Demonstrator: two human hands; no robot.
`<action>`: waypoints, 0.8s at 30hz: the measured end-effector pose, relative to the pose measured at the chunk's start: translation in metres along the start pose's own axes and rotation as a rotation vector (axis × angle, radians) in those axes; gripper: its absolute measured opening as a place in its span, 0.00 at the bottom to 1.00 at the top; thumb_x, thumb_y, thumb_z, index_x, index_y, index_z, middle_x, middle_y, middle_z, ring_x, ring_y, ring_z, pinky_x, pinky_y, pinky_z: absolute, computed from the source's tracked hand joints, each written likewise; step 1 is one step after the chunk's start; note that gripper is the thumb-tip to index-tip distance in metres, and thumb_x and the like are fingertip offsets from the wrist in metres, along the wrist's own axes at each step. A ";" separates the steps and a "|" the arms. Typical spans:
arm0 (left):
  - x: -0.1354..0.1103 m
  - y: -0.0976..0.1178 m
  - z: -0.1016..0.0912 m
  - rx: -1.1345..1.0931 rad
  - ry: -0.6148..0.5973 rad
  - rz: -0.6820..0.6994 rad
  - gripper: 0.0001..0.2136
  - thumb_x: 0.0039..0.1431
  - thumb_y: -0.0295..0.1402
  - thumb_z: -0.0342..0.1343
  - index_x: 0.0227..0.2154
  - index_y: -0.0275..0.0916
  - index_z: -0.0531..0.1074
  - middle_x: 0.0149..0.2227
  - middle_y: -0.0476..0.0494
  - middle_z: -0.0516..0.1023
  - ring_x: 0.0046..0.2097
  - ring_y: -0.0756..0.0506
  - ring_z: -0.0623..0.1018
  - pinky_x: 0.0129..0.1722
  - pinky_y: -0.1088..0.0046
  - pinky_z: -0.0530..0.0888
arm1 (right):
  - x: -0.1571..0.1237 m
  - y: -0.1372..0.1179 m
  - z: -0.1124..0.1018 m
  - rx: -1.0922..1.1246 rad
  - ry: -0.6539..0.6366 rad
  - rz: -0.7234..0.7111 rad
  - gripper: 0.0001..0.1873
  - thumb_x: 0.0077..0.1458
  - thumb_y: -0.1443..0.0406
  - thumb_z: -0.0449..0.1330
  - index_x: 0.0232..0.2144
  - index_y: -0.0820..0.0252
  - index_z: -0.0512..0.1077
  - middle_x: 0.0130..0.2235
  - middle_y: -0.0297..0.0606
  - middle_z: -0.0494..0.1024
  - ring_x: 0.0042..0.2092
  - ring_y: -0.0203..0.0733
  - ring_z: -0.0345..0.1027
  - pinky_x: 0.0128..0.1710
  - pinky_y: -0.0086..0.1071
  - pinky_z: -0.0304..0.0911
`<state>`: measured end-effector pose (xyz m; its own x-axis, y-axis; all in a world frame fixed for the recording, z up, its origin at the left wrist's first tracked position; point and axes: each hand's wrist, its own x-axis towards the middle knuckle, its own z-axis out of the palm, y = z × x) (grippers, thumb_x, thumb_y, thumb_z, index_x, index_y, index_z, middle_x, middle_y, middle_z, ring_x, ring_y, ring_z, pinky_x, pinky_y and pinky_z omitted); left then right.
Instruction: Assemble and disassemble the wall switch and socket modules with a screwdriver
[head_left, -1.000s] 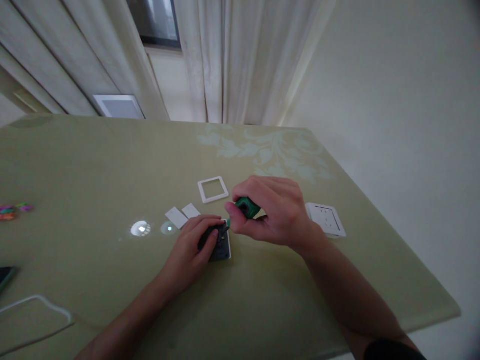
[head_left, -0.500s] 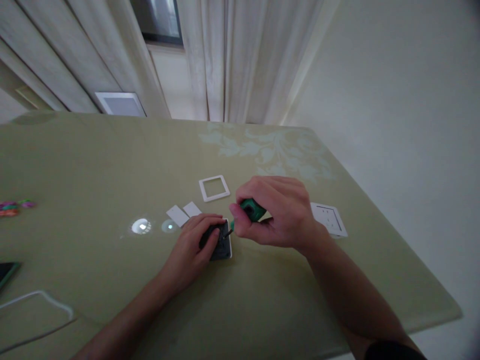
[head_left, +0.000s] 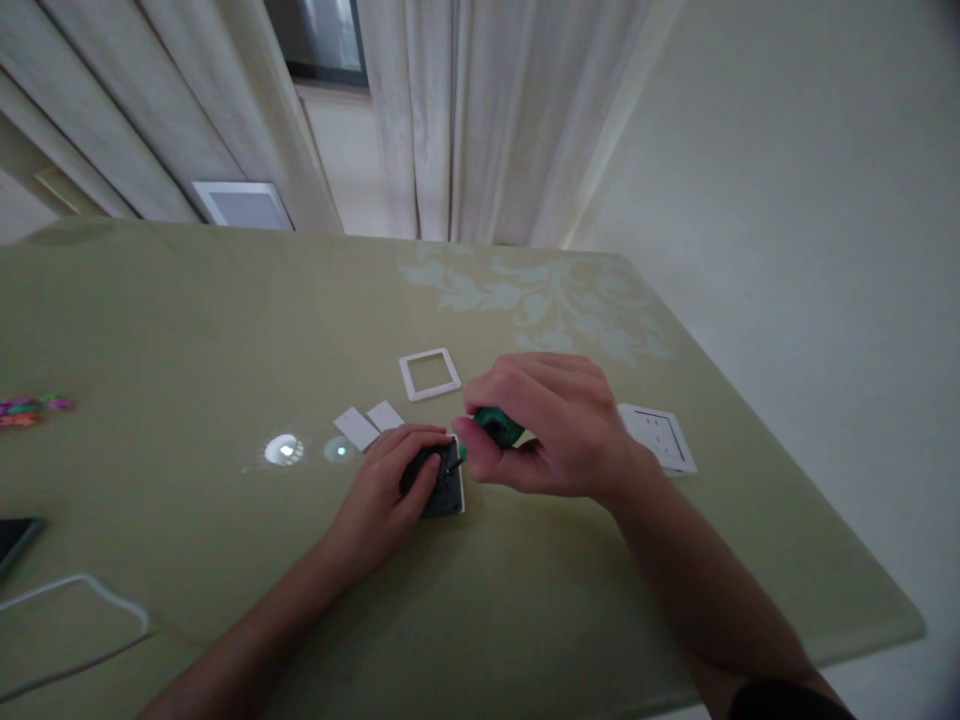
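Under my left hand [head_left: 397, 480] lies a dark square wall switch module [head_left: 448, 494] with a white edge, gripped between thumb and fingers on the table. My right hand [head_left: 551, 425] is wrapped round the green handle of a screwdriver [head_left: 498, 427]. Its dark shaft slants down to the left, and the tip meets the module beside my left thumb. Just beyond lies a white square frame [head_left: 407, 381]. Two white rectangular plates [head_left: 356, 429] rest past my left fingers. A white socket panel [head_left: 660, 437] lies to the right, partly behind my right wrist.
The greenish table [head_left: 225, 330] has its right edge beside a pale wall. At the left lie a white cable [head_left: 90, 584], a dark flat device [head_left: 15, 540] and small colourful pieces [head_left: 26, 410]. Curtains [head_left: 487, 120] hang behind the table.
My right hand has shifted slightly left and the screwdriver handle with it. My left hand and the switch module hold their place.
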<state>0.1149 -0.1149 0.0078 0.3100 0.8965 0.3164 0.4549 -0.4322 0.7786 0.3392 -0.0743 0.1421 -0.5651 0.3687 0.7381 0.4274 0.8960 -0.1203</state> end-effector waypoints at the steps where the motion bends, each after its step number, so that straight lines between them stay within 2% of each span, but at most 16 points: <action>1: 0.000 0.000 0.000 0.006 0.002 0.003 0.09 0.77 0.32 0.55 0.53 0.46 0.78 0.51 0.43 0.83 0.53 0.38 0.80 0.56 0.55 0.77 | 0.001 0.000 -0.001 0.027 -0.028 -0.005 0.08 0.71 0.65 0.63 0.36 0.60 0.74 0.31 0.32 0.78 0.31 0.35 0.68 0.33 0.32 0.63; 5: 0.000 -0.001 0.002 0.040 0.015 0.028 0.10 0.77 0.30 0.55 0.54 0.47 0.77 0.51 0.45 0.83 0.53 0.39 0.80 0.56 0.58 0.77 | 0.003 -0.002 -0.002 0.208 -0.160 0.050 0.07 0.77 0.63 0.61 0.45 0.61 0.75 0.43 0.40 0.83 0.44 0.40 0.77 0.45 0.32 0.72; 7: 0.000 -0.002 0.003 0.047 0.018 0.031 0.11 0.77 0.30 0.54 0.54 0.47 0.77 0.51 0.45 0.83 0.53 0.39 0.80 0.56 0.58 0.77 | 0.003 -0.003 -0.001 0.223 -0.175 0.075 0.09 0.77 0.61 0.60 0.48 0.61 0.76 0.47 0.43 0.84 0.48 0.41 0.79 0.49 0.33 0.73; 9: -0.001 -0.003 0.004 0.053 0.017 0.025 0.10 0.76 0.31 0.54 0.54 0.46 0.77 0.51 0.44 0.83 0.53 0.38 0.80 0.56 0.57 0.77 | 0.001 -0.003 0.001 0.101 -0.105 0.089 0.10 0.76 0.60 0.63 0.45 0.62 0.77 0.41 0.40 0.84 0.42 0.40 0.78 0.42 0.31 0.71; 11: -0.001 -0.003 0.004 0.056 0.009 0.014 0.10 0.76 0.31 0.54 0.54 0.45 0.77 0.52 0.43 0.83 0.54 0.38 0.80 0.56 0.56 0.77 | -0.001 -0.004 0.002 -0.059 -0.018 0.098 0.12 0.72 0.58 0.67 0.41 0.62 0.77 0.33 0.35 0.81 0.33 0.38 0.74 0.35 0.32 0.66; 13: -0.002 -0.003 0.003 0.048 0.000 0.007 0.10 0.77 0.32 0.54 0.54 0.45 0.77 0.54 0.42 0.83 0.55 0.37 0.80 0.56 0.55 0.77 | -0.002 -0.004 0.001 -0.088 -0.021 0.116 0.12 0.70 0.58 0.67 0.43 0.63 0.78 0.33 0.35 0.81 0.32 0.39 0.74 0.34 0.34 0.66; 15: -0.001 -0.002 0.003 0.037 -0.004 0.010 0.10 0.77 0.32 0.54 0.54 0.45 0.76 0.54 0.41 0.83 0.56 0.37 0.80 0.57 0.54 0.76 | -0.001 -0.004 -0.002 0.074 -0.118 0.139 0.16 0.72 0.61 0.59 0.55 0.67 0.75 0.44 0.43 0.85 0.41 0.44 0.79 0.42 0.36 0.72; 17: -0.001 -0.001 0.003 0.035 -0.001 0.014 0.09 0.76 0.31 0.54 0.53 0.45 0.77 0.54 0.41 0.83 0.55 0.37 0.80 0.57 0.54 0.76 | -0.001 -0.003 -0.005 0.261 -0.211 0.153 0.23 0.73 0.66 0.53 0.66 0.68 0.68 0.59 0.49 0.81 0.54 0.45 0.79 0.53 0.38 0.74; 18: -0.001 -0.001 0.003 0.038 0.005 0.013 0.09 0.76 0.31 0.54 0.53 0.45 0.77 0.53 0.42 0.83 0.55 0.37 0.80 0.57 0.54 0.77 | -0.001 -0.003 -0.004 0.304 -0.214 0.147 0.24 0.73 0.67 0.53 0.67 0.66 0.66 0.62 0.48 0.80 0.56 0.44 0.79 0.56 0.38 0.74; 19: -0.001 0.000 0.003 0.042 0.007 0.009 0.10 0.77 0.32 0.54 0.53 0.45 0.77 0.52 0.42 0.83 0.54 0.38 0.80 0.57 0.54 0.77 | -0.002 -0.002 -0.003 0.299 -0.183 0.124 0.22 0.74 0.67 0.55 0.66 0.63 0.67 0.60 0.46 0.81 0.55 0.42 0.80 0.56 0.36 0.74; 21: -0.001 0.000 0.003 0.044 0.001 -0.003 0.10 0.77 0.32 0.53 0.54 0.45 0.78 0.51 0.42 0.83 0.54 0.38 0.81 0.57 0.54 0.77 | -0.004 -0.001 0.001 0.148 -0.068 0.044 0.16 0.73 0.63 0.64 0.59 0.59 0.73 0.49 0.39 0.86 0.46 0.41 0.82 0.47 0.33 0.75; 23: -0.001 0.001 0.003 0.033 -0.010 -0.012 0.11 0.77 0.33 0.53 0.54 0.45 0.78 0.52 0.42 0.84 0.54 0.37 0.81 0.59 0.53 0.77 | -0.006 -0.001 0.004 -0.048 0.055 -0.070 0.11 0.68 0.60 0.71 0.48 0.57 0.77 0.35 0.32 0.83 0.33 0.39 0.77 0.35 0.34 0.71; 24: 0.000 0.002 0.002 0.026 -0.015 -0.010 0.11 0.76 0.33 0.53 0.54 0.45 0.78 0.53 0.42 0.84 0.55 0.37 0.81 0.59 0.52 0.77 | -0.005 -0.001 0.005 -0.104 0.077 -0.103 0.11 0.66 0.58 0.72 0.45 0.57 0.78 0.31 0.30 0.80 0.30 0.38 0.74 0.32 0.34 0.69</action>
<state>0.1177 -0.1164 0.0081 0.3178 0.8991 0.3009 0.4794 -0.4262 0.7672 0.3385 -0.0765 0.1353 -0.5557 0.2525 0.7921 0.4427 0.8963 0.0249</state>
